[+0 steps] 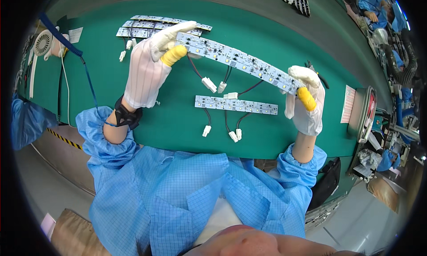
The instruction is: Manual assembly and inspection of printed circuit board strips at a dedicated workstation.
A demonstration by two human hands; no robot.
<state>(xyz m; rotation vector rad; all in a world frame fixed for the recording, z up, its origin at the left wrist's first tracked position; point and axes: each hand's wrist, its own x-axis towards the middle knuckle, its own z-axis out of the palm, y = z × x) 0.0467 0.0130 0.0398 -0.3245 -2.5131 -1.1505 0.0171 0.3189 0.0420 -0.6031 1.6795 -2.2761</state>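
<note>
My left hand (pixel 151 64), in a striped white glove with a yellow thumb cover, pinches the left end of a long LED circuit board strip (pixel 242 60). At the strip's other end, my right hand (pixel 308 95), gloved alike, grips it between thumb and fingers. The strip is raised above the bench and slopes down to the right. Dark wires with white connectors (pixel 209 84) hang below it. Nearer to me, a shorter LED strip (pixel 235 105) lies flat, its wires and white plugs (pixel 233 136) pointing toward me. Beyond my left hand, several more strips (pixel 133 32) lie in rows, partly hidden.
A green mat (pixel 178 136) covers the bench. At the left stand a small white fan (pixel 43 43) and a blue cord (pixel 89 78) running to my left wristband (pixel 126 115). At the right are a label sheet (pixel 348 103), a metal tin (pixel 364 115) and dark-handled pliers (pixel 324 80).
</note>
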